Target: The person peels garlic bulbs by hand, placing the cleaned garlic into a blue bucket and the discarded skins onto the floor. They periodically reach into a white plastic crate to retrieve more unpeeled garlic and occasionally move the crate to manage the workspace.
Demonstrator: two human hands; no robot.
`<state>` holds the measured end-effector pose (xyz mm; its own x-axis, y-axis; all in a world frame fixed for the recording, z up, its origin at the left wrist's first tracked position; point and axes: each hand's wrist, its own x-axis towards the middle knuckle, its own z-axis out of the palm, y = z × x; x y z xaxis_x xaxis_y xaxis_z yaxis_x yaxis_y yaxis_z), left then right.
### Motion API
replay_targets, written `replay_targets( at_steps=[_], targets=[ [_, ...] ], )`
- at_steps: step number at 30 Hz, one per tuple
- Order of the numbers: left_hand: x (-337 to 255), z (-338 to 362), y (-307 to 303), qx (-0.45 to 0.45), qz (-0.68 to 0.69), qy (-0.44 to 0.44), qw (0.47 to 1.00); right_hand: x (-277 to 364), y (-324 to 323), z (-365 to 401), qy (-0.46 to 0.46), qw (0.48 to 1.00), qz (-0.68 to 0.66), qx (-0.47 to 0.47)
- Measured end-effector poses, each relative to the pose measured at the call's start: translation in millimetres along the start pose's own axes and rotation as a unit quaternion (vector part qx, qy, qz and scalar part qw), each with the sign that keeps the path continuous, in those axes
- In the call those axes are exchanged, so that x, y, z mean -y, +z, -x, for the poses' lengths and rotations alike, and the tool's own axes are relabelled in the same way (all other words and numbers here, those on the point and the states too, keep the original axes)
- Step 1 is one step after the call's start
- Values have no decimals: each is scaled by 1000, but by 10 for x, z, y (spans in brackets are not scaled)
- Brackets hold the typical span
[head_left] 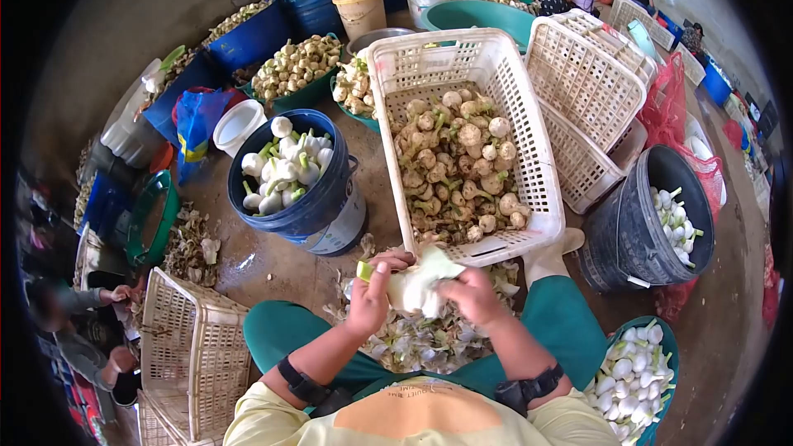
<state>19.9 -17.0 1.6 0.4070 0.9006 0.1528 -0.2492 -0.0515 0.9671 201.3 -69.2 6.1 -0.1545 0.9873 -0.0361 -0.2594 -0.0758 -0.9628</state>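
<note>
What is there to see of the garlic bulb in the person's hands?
The garlic bulb is white, with a short green stem sticking out leftward and pale, papery-looking skin partly loose. It is held sideways between the left hand and right hand, both touching it, above scattered peelings. Its right side is blurred.

Remote feed: I read the crate (434, 68) as matt, perforated plastic; bulbs (458, 161) inside it rough. Left of crate, blue bucket (340, 216), smooth plastic; right, black bucket (615, 231), scuffed plastic.
</note>
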Motion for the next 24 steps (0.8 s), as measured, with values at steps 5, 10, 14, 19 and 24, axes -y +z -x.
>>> replay_targets(
  at_steps=[5, 10, 14, 19, 24],
  targets=[
    [-96, 20, -82, 62, 31, 48, 996, -197, -474, 90, -97, 927, 360, -48],
    [-176, 35, -159, 62, 49, 99, 992, -260, -337, 297, 101, 799, 590, 55],
    [-273, -27, -156, 192, -197, 147, 950, 253, 17, 71, -45, 890, 453, -17],
    [-289, 15, -86, 263, -167, 146, 939, 380, 35, -152, -25, 889, 443, 111],
    [-334, 107, -31, 295, -110, 111, 943, 492, 27, -193, 81, 893, 369, 244]
  ],
)
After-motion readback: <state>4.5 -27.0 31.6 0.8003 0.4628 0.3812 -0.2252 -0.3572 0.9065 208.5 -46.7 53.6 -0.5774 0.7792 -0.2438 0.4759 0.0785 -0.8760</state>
